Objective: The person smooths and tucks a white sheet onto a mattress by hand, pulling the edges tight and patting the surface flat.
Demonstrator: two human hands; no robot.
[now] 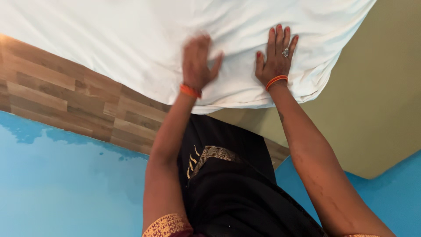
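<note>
Smoothing goes on near the bed's corner: left hand (197,61), blurred, lies open on the white sheet (131,39), gripping nothing; right hand (276,57) presses flat, fingers spread. Judgement: anchor with the right palm, sweep creases outward toward the mattress edge (372,101).

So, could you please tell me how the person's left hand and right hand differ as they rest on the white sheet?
The left hand is blurred, fingers indistinct; the right hand is sharp, fingers extended flat. The right hand wears a silver ring; none is discernible on the left. Both lie palm-down on the wrinkled white sheet, each wrist with an orange bangle.
</note>
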